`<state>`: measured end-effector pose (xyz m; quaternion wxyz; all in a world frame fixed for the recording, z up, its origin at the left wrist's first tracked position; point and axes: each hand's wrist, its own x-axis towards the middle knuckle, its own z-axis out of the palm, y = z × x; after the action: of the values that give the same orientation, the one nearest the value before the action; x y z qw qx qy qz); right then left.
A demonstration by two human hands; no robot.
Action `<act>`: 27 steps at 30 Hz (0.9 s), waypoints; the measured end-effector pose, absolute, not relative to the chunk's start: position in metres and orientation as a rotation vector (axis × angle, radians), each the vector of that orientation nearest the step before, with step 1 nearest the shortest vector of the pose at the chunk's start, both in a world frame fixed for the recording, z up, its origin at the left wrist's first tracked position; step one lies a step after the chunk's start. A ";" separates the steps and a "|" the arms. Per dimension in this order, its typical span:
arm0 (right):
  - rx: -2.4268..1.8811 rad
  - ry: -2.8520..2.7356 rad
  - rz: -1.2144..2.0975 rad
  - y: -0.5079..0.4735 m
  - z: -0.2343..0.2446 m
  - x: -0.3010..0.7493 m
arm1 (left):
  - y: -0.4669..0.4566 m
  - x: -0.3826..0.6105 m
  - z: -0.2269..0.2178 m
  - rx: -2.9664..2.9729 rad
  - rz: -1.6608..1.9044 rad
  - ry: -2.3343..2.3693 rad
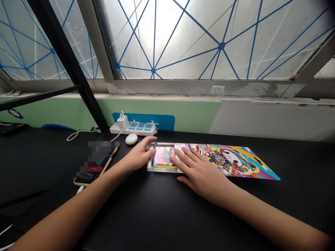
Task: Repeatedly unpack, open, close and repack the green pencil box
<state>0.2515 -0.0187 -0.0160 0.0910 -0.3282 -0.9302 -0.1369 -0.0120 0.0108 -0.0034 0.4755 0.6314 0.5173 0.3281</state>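
A shallow clear plastic case (pixel 149 166) lies on the black table, with a small pink printed pack (pixel 162 157) inside it. My left hand (pixel 138 154) grips the case's left end, its thumb on the edge and its index finger stretched past the back corner. Spread flat, my right hand (pixel 200 170) rests over the right part of the pack and case, fingers apart. From under that hand a long colourful card with a cartoon figure (pixel 235 158) reaches to the right. The right hand hides where the card and case meet.
A phone (pixel 90 174) with a cable lies left of my left forearm. Behind it are a round white case (pixel 131 139) and a white power strip (pixel 141 129) with a plugged-in charger. A black metal post (pixel 70 59) rises at the left, before the window.
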 end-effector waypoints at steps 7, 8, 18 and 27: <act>-0.950 -2.760 -0.260 -0.010 -0.020 0.274 | 0.012 -0.023 0.009 1.645 0.733 1.349; -0.953 -2.748 -0.252 -0.009 -0.022 0.282 | 0.014 -0.025 0.009 1.668 0.731 1.366; -0.952 -2.686 -0.383 -0.007 -0.036 0.340 | 0.027 -0.036 0.000 1.840 0.739 1.532; -1.086 -2.716 -0.194 0.005 -0.026 0.366 | 0.034 -0.033 -0.008 1.837 0.827 1.588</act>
<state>0.3664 0.0046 -0.0263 0.1050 -0.3685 -0.9213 -0.0659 -0.0329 0.0342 -0.0079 0.2844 0.6865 0.5936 0.3090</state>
